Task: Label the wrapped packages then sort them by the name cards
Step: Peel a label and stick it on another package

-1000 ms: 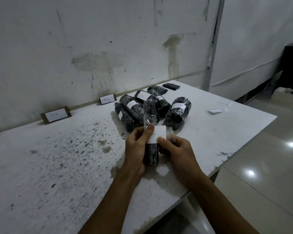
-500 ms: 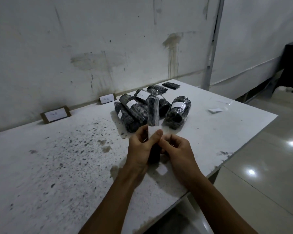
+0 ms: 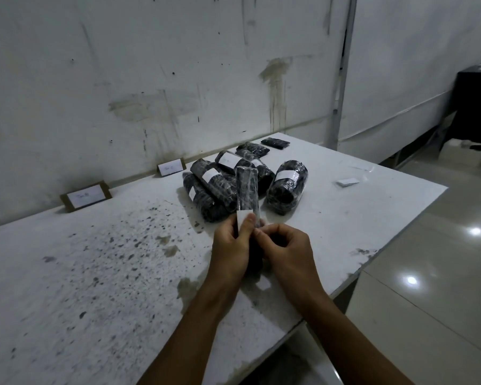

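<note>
A slim black wrapped package (image 3: 247,190) stands tilted up above the table, gripped low down by my left hand (image 3: 231,248), whose thumb presses a white label (image 3: 242,218) against it. My right hand (image 3: 285,250) is beside it with curled fingers pinching the label's right edge at the package. Behind them lies a pile of several black wrapped packages (image 3: 222,187), most bearing white labels, including a fat one (image 3: 288,187). Two name cards stand by the wall: one on the left (image 3: 86,195) and one further right (image 3: 171,168).
The white table (image 3: 95,273) is speckled with dark stains. Loose white labels (image 3: 347,182) lie near its right side, and a small black packet (image 3: 275,142) lies at the far corner. The table edge drops to a tiled floor on the right.
The package has been raised from lying flat to tilted upright. The label, earlier held wide in front of it, is now wrapped against it under my left thumb.
</note>
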{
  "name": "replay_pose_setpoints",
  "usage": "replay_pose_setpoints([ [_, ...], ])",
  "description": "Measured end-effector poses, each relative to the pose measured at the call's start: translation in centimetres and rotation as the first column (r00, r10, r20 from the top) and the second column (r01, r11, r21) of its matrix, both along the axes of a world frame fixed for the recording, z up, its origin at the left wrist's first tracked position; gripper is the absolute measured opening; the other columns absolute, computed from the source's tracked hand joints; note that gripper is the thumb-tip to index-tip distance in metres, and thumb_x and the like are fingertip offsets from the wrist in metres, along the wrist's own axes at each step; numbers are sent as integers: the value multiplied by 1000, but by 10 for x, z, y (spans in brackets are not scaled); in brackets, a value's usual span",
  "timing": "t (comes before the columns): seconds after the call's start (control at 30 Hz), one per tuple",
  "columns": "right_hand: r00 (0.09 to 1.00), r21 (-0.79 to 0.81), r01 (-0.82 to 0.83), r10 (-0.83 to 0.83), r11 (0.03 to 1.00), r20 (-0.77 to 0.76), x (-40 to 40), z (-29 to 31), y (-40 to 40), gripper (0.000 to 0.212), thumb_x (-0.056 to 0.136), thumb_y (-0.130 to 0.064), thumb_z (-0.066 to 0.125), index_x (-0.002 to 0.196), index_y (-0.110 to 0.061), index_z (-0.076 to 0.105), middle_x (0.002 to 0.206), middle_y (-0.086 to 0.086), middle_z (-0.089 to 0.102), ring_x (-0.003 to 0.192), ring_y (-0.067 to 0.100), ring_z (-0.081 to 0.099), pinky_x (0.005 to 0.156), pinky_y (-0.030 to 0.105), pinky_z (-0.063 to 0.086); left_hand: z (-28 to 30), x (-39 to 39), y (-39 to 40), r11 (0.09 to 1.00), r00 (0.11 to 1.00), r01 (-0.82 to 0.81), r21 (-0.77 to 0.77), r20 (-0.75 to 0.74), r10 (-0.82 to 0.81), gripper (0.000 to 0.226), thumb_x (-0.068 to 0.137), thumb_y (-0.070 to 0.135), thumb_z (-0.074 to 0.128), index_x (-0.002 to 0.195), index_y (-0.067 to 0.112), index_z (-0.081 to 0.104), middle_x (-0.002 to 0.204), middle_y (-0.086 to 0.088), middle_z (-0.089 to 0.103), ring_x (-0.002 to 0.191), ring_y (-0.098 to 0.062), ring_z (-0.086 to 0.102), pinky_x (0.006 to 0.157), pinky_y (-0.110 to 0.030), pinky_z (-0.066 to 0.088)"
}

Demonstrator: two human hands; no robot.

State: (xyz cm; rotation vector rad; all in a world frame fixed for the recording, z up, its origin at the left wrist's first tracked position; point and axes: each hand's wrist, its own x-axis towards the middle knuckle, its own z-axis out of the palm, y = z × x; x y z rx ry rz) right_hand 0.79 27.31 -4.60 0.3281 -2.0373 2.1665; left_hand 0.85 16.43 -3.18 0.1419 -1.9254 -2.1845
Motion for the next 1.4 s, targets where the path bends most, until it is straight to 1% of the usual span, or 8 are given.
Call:
replay_pose_setpoints([
  [0.13, 998, 55, 59, -58, 997, -28, 0, -2, 0, 9, 94, -19, 71, 90, -12, 76, 83, 3, 75, 79, 15, 73, 72, 31, 62, 0, 0, 0, 1000, 1000, 12, -3, 2, -12, 20, 102, 31, 58, 99, 17, 73, 95, -5, 79, 92, -21, 76, 86, -44, 61],
  [0.33, 996, 49, 86, -85, 995, -17, -1, -2, 1, 19, 89, -21, 78, 84, -5, 68, 75, 7, 67, 57, 13, 65, 54, 22, 52, -1, 0, -5, 998, 1000, 14, 63, 12, -15, 19, 101, 29, 59, 97, 16, 72, 95, -6, 78, 91, -22, 76, 80, -41, 62],
  [0.57, 1000, -17, 8, -8, 1000, 11, 0, -2, -1, 18, 89, -18, 77, 87, -3, 68, 80, 6, 70, 67, 12, 70, 57, 22, 53, 1, -3, -7, 980, 997, 35, 197, 67, -49, 19, 99, 24, 61, 94, 9, 72, 88, -9, 76, 82, -27, 75, 73, -47, 60],
  [0.87, 999, 71, -47, 47, 996, 0, -4, -4, 1, 19, 88, -19, 79, 92, -10, 63, 86, 15, 67, 80, 32, 72, 67, 39, 63, -2, -4, -6, 996, 990, -65, 56, 127, 58, 18, 92, 26, 73, 89, 9, 71, 79, -6, 75, 75, -22, 76, 70, -44, 63],
  [1.1, 986, 63, -168, 167, 984, 19, -7, -1, 3, 25, 87, -17, 79, 91, -3, 59, 82, 11, 69, 66, 19, 70, 57, 29, 57, 5, -2, -4, 996, 982, -86, 13, 168, 82, 48, 90, 48, 71, 86, 0, 68, 72, -10, 70, 72, -31, 74, 68, -53, 64],
  [1.27, 992, 50, -121, 119, 991, 46, -8, -2, -4, 25, 88, -22, 78, 88, -8, 57, 77, 4, 65, 68, 19, 68, 57, 26, 54, 6, -3, -6, 999, 976, -47, 21, 212, 42, 83, 79, 75, 59, 93, -6, 68, 86, -24, 75, 79, -39, 76, 70, -56, 63],
  [1.33, 995, 57, -95, 92, 994, 44, -9, -3, -6, 23, 88, -25, 78, 99, -18, 60, 86, 5, 62, 76, 26, 70, 61, 30, 57, 5, -4, -8, 999, 974, -4, 42, 228, -6, 82, 80, 76, 58, 93, -5, 68, 83, -23, 74, 77, -39, 75, 69, -55, 63],
  [1.4, 994, 57, -98, 94, 994, 62, -9, -1, -5, 47, 86, -25, 80, 128, -30, 57, 96, 4, 59, 80, 24, 72, 63, 31, 61, 6, -3, -9, 996, 969, 50, 67, 240, -65, 76, 85, 75, 54, 89, 1, 68, 74, -15, 71, 68, -29, 73, 62, -41, 60],
])
